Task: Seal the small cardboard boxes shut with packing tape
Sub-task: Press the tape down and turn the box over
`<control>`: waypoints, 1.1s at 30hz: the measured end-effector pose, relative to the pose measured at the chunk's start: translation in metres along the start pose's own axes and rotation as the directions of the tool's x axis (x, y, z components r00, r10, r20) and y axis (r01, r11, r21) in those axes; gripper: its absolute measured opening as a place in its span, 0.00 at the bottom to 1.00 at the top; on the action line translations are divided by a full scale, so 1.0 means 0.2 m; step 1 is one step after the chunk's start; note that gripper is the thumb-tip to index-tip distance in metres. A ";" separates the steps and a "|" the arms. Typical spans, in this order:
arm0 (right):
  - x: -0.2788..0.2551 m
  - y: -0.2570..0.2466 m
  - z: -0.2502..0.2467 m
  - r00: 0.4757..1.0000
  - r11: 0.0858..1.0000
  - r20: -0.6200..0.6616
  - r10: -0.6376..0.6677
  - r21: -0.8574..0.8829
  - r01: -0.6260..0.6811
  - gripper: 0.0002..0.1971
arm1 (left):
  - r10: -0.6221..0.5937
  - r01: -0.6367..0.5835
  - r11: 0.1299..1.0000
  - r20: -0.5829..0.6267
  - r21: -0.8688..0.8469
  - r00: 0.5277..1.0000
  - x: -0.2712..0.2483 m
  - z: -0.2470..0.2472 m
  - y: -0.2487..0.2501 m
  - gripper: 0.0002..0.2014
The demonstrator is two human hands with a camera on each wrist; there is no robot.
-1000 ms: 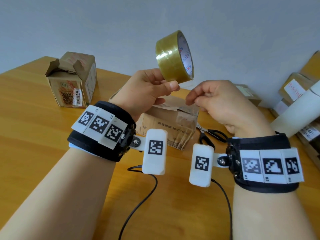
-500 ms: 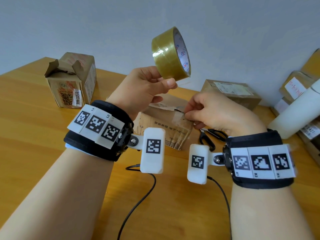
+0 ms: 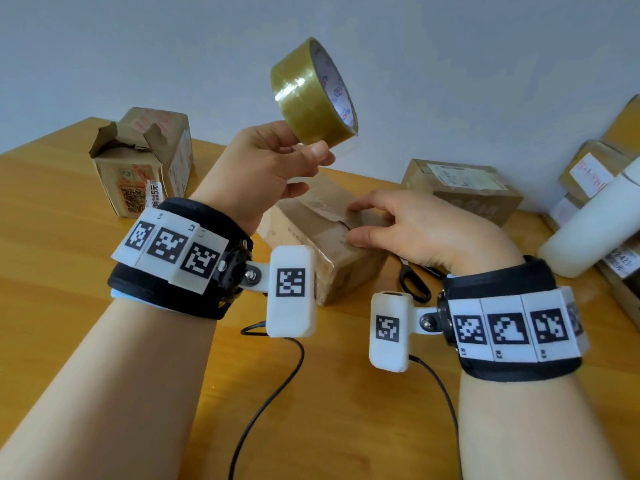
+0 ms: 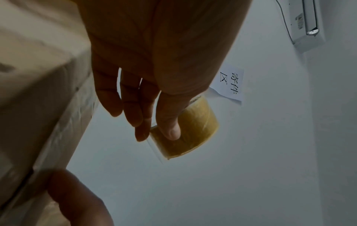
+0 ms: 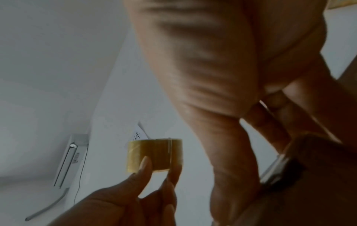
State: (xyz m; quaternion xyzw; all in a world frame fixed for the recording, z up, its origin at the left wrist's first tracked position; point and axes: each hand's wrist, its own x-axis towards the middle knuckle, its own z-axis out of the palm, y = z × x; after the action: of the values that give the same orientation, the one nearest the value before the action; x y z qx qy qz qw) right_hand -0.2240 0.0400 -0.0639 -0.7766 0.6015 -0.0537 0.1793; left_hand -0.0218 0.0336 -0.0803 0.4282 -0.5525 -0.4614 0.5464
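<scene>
A person's left hand [image 3: 273, 164] pinches a roll of packing tape [image 3: 313, 93] aloft above a wooden table [image 3: 52, 271] while the right hand [image 3: 412, 230], fingers bent, presses down on the top seam of a small cardboard box [image 3: 332, 237] lying between the wrists; a clear strip seems to run from roll to box, though it is hard to make out. To do this step well, the fingertips should probably anchor the tape end squarely over the seam before the roll is drawn along it. A second box [image 3: 145, 161] stands at the far left with torn flaps open, its contents hidden; a closed, labelled carton [image 3: 464, 188] sits behind, scissors [image 3: 412, 282] just beside the box in hand. From the left wrist, the thumb [image 4: 170, 122] lies across the roll's [image 4: 195, 130] amber face. From the right wrist, the roll [image 5: 154, 154] is held at fingertips while the right hand's fingers [image 5: 231, 152] bear on the dim box edge [image 5: 301, 168].
</scene>
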 end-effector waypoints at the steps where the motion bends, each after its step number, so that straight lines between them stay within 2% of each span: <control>1: 0.00 0.00 0.00 1.000 1.000 -0.014 0.027 -0.015 -0.027 0.28 | -0.003 0.003 1.000 0.000 0.001 1.000 0.00 0.00 0.00 0.10; 5: -0.02 0.01 -0.02 0.996 0.996 -0.039 0.077 -0.050 -0.079 0.26 | -0.008 0.007 1.000 -0.020 -0.017 1.000 0.00 -0.03 0.00 0.09; 9: -0.04 -0.03 -0.03 0.996 0.994 -0.066 0.052 -0.095 -0.059 0.29 | -0.019 0.017 1.000 -0.063 -0.026 0.998 0.01 -0.06 -0.01 0.09; 16: 0.00 -0.05 0.01 0.999 0.985 0.035 -0.041 -0.164 0.046 0.23 | -0.048 0.046 0.999 -0.078 -0.027 0.996 0.01 -0.07 -0.01 0.10; 18: 0.00 -0.04 0.01 0.998 0.994 -0.027 -0.057 -0.093 0.055 0.23 | -0.059 0.057 0.998 -0.048 -0.026 0.997 0.00 -0.07 0.00 0.10; 21: -0.02 -0.02 -0.02 0.973 0.995 -0.224 -0.058 0.062 0.074 0.21 | -0.092 0.092 0.996 0.016 -0.011 0.996 0.00 -0.05 0.00 0.10; 24: -0.02 -0.01 -0.04 0.897 0.982 -0.438 -0.068 0.131 0.138 0.19 | -0.118 0.115 0.993 0.094 0.032 0.989 -0.01 -0.04 0.01 0.12; 26: -0.03 -0.01 -0.06 0.844 0.968 -0.531 -0.074 0.164 0.188 0.20 | -0.128 0.118 0.991 0.155 0.070 0.980 -0.01 -0.03 0.01 0.11; 29: -0.03 -0.02 -0.06 0.806 0.951 -0.584 -0.098 0.184 0.249 0.20 | -0.126 0.102 0.988 0.228 0.113 0.966 -0.02 -0.01 0.01 0.09; 33: -0.03 -0.02 -0.07 0.790 0.939 -0.604 -0.104 0.201 0.278 0.19 | -0.094 0.049 0.985 0.269 0.168 0.959 -0.02 0.01 0.01 0.10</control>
State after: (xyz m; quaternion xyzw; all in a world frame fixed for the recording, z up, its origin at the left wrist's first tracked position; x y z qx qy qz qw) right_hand -0.2260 0.0434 -0.0495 -0.7460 0.5310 -0.3923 0.0867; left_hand -0.0244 0.0385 -0.0791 0.4219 -0.6426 -0.4901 0.4109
